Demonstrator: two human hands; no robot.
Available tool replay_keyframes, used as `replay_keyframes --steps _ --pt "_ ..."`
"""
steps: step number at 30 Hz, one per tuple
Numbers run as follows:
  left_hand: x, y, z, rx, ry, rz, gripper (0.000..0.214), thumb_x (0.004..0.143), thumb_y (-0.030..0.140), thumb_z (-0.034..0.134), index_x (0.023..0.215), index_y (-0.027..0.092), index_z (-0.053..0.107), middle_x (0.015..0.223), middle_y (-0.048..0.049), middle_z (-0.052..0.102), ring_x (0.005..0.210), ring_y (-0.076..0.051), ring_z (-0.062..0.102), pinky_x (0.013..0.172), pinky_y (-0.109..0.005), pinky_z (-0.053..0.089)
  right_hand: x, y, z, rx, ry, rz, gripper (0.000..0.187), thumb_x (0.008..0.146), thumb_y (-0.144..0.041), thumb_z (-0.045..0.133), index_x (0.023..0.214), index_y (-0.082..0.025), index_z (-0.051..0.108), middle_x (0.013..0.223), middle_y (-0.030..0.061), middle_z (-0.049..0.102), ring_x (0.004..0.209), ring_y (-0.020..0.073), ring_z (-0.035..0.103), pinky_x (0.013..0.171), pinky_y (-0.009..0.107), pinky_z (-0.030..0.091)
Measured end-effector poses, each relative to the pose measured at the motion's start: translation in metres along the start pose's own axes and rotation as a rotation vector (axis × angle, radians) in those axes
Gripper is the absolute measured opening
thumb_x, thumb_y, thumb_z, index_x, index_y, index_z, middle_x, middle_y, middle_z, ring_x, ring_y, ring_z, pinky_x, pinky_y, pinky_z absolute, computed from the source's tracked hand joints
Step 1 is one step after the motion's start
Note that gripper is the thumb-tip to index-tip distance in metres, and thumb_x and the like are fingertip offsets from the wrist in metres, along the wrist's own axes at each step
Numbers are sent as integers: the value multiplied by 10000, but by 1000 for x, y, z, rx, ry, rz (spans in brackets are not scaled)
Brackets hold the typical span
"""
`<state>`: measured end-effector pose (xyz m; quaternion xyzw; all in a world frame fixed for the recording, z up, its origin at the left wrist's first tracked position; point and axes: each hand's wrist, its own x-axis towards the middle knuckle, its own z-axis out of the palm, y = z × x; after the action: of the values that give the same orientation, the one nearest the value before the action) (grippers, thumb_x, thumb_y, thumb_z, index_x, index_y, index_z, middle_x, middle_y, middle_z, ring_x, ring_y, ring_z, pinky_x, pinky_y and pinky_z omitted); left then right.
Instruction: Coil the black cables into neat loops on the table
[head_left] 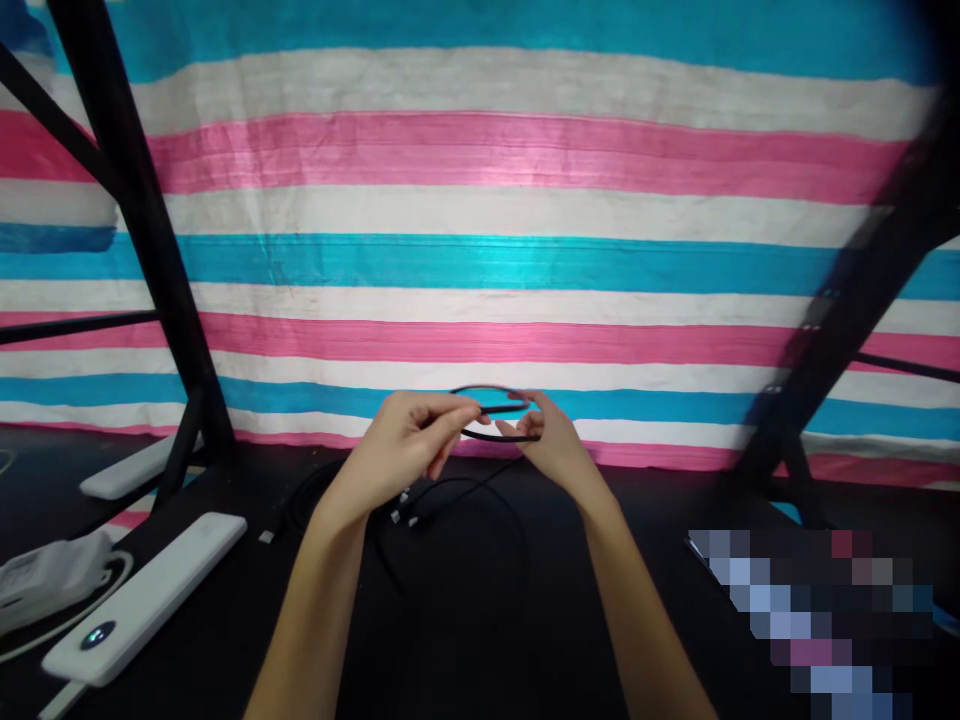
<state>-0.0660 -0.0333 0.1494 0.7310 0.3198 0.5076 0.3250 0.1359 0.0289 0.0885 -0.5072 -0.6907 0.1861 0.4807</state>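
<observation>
A black cable (495,437) is bent into a loop in the air above the dark table. My left hand (412,440) pinches it between thumb and fingertips, on the left side of the loop. On the right side, my right hand (555,440) curls its fingers around the cable, partly hiding it. Below and behind the hands, more black cable (517,515) lies on the table in loose curves. Several small pale connector ends (405,510) show just under my left hand. A coiled black cable (300,500) rests left of my left forearm, near a light plug (266,537).
At left lie a white bar-shaped device (150,600) with a small lit display, a white adapter (56,575) with its cord, and another white bar (135,468). Black frame posts (150,240) flank a striped sheet (510,260). A pixelated object (810,625) is at right.
</observation>
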Motion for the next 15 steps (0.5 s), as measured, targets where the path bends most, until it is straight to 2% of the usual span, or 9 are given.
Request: replay_keyframes --steps 2,4,6,7,9,11,12,13,15 --pt "0 0 2 47 -141 -27 296 843 381 536 765 159 715 418 23 467 387 -78 404 420 -202 307 -2 -9 -3 69 8 -19 503 711 -370 634 1153 -183 482 593 -64 445 532 126 470 539 256 381" --pt "1 0 5 57 -236 -41 280 842 371 538 847 173 735 460 11 524 403 -85 435 436 -203 334 -4 -18 -6 85 35 -24 602 692 -372 658 1224 -188 444 612 -62 445 525 124 458 525 253 372" --pt "1 -2 8 63 -273 -41 287 848 365 528 967 198 729 501 9 561 405 -88 447 444 -207 346 -6 -24 -10 45 55 -53 606 672 -348 679 1223 -199 477 664 -37 461 560 129 466 538 259 378" --pt "2 -3 9 80 -268 -35 295 851 364 522 1002 208 723 517 8 575 406 -89 447 446 -209 344 -6 -27 -11 10 60 -89 543 671 -321 680 1181 -211 531 717 -12 477 607 139 483 560 267 389" --pt "4 -6 12 145 -214 -9 299 860 362 508 1012 220 723 545 2 599 422 -95 443 450 -216 325 -6 -30 -12 -72 98 -210 323 681 -272 666 1002 -230 654 856 48 502 750 171 510 636 293 409" --pt "7 -11 15 218 -100 54 282 866 346 501 942 222 743 578 -11 622 481 -113 460 486 -229 327 -6 -34 -12 -142 186 -346 96 694 -258 654 772 -224 697 972 81 523 879 206 502 721 328 405" --pt "9 -14 16 250 -33 97 270 864 338 508 909 223 748 589 -17 627 535 -131 481 521 -238 341 -7 -36 -12 -154 211 -392 65 703 -260 644 686 -215 687 978 80 543 888 210 501 736 334 397" --pt "11 -17 18 275 38 144 255 859 335 521 887 224 749 593 -22 627 598 -151 499 564 -249 359 -7 -38 -12 -149 217 -406 119 713 -262 628 617 -203 664 922 72 570 845 201 509 722 328 392" --pt "15 -22 21 315 157 227 217 841 337 558 875 228 742 640 -34 633 742 -187 520 679 -278 387 -9 -41 -12 -113 174 -346 246 724 -255 579 488 -183 574 663 31 545 645 153 483 606 289 361"
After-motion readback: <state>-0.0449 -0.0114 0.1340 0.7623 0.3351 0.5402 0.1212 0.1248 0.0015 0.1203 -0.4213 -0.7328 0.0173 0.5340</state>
